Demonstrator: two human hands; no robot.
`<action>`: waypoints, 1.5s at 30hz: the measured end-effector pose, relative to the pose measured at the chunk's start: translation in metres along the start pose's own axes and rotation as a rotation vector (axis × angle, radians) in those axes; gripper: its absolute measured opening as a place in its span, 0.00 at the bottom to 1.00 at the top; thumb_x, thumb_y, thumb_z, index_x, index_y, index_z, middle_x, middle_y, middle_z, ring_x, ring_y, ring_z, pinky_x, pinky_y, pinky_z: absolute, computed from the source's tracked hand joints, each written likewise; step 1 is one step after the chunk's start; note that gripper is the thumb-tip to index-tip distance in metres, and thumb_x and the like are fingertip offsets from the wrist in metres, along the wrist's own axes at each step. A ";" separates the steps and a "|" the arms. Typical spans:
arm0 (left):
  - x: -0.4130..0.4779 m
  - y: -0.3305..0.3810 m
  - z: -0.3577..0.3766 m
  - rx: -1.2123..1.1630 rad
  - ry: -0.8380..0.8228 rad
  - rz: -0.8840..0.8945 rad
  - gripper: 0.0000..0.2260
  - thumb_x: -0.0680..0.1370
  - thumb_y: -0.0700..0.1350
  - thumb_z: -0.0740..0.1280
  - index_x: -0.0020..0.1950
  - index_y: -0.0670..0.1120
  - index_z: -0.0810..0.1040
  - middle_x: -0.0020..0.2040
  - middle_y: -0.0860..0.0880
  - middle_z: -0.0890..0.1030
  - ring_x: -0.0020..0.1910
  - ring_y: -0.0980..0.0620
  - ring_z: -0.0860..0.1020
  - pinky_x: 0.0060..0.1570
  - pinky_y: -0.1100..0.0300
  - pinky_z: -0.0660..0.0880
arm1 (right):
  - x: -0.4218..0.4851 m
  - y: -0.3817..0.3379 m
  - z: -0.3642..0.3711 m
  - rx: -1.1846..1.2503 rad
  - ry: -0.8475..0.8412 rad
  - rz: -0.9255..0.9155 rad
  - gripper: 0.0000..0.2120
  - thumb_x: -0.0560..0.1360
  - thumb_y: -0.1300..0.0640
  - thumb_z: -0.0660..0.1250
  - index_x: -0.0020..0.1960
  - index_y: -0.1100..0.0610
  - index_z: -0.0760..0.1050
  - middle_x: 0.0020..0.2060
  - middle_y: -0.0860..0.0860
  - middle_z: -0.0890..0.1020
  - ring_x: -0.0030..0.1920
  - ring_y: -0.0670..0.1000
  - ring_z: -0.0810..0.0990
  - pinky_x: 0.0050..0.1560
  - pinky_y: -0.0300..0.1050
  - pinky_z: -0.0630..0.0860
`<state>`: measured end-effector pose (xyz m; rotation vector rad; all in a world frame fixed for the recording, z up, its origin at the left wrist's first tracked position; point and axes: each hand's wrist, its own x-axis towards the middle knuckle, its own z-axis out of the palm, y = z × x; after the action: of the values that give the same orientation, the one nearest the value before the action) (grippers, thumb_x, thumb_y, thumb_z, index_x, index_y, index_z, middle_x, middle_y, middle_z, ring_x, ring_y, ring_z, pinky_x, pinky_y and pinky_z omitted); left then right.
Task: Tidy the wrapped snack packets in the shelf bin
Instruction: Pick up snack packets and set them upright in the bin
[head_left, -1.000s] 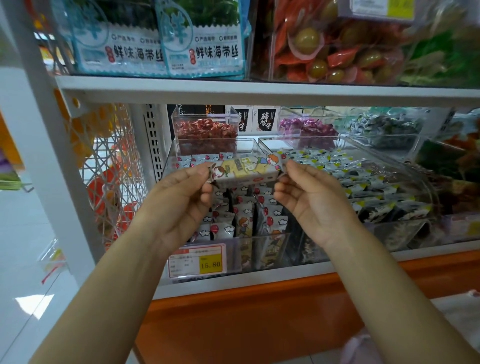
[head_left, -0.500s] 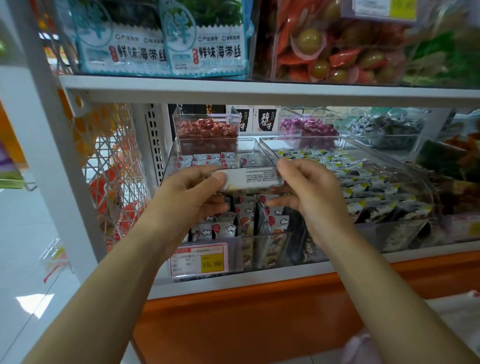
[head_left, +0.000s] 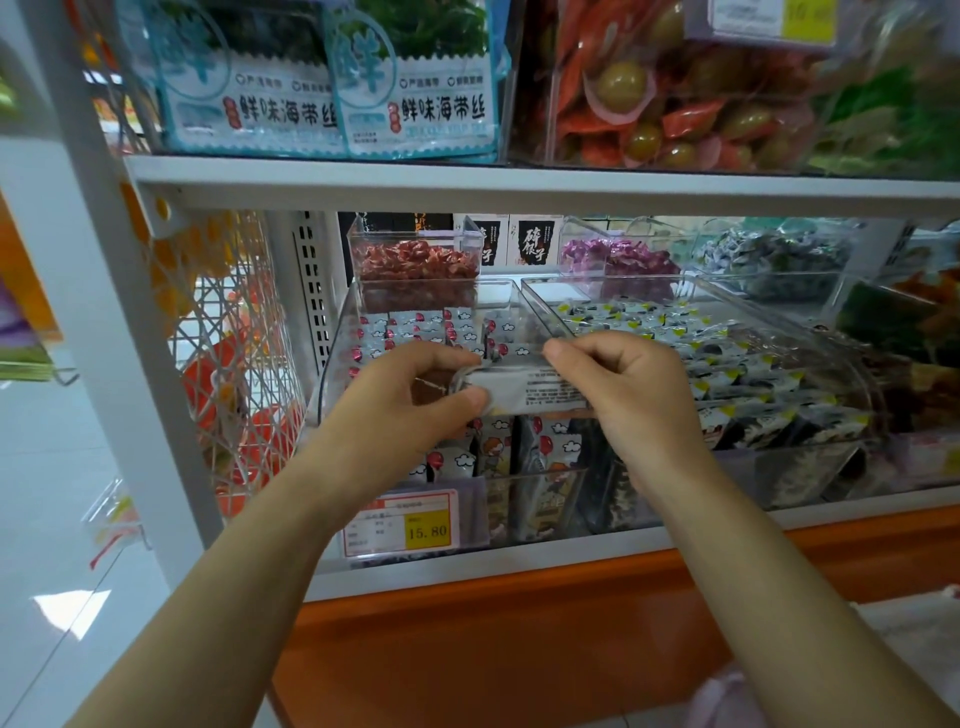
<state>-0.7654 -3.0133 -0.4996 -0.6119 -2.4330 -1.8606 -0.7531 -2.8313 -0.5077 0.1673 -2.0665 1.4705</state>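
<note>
Both your forearms reach up to the shelf. Your left hand (head_left: 410, 400) pinches the left end of one snack packet (head_left: 530, 387) between thumb and curled fingers; your right hand (head_left: 623, 395) pinches the right end. The packet is held level over the clear bin (head_left: 332, 364), its silvery back with small print facing you. Many more packets (head_left: 540, 449) fill the bin, too crowded to count.

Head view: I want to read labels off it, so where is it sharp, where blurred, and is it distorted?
In the head view the yellow price tag reads 15.80 and the lettering on the seaweed packs is crisp; small print on the held packet is too soft to read; the top-right tag is blurred; the white upright leans, wide-angle distortion.
</note>
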 end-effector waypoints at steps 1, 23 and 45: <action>0.000 0.000 0.001 0.001 0.000 -0.022 0.08 0.73 0.44 0.70 0.51 0.51 0.78 0.48 0.45 0.81 0.47 0.48 0.82 0.51 0.54 0.79 | 0.000 -0.001 0.000 -0.012 0.001 0.002 0.12 0.74 0.56 0.69 0.35 0.61 0.80 0.27 0.58 0.77 0.29 0.48 0.72 0.32 0.36 0.71; 0.001 0.004 -0.017 0.321 0.077 0.094 0.15 0.73 0.52 0.67 0.35 0.42 0.81 0.35 0.44 0.82 0.33 0.47 0.79 0.34 0.57 0.79 | -0.006 -0.007 0.005 -0.014 -0.122 -0.073 0.08 0.74 0.58 0.68 0.37 0.53 0.81 0.29 0.45 0.81 0.31 0.41 0.78 0.32 0.30 0.71; 0.000 0.005 -0.012 0.047 0.061 0.054 0.08 0.72 0.47 0.68 0.50 0.55 0.80 0.43 0.53 0.84 0.40 0.56 0.83 0.41 0.66 0.79 | 0.002 -0.007 -0.013 0.125 -0.271 0.005 0.04 0.73 0.57 0.68 0.40 0.54 0.82 0.34 0.47 0.85 0.34 0.48 0.84 0.32 0.39 0.81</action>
<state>-0.7662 -3.0237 -0.4912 -0.6024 -2.3901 -1.7693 -0.7464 -2.8221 -0.4979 0.4329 -2.1837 1.6578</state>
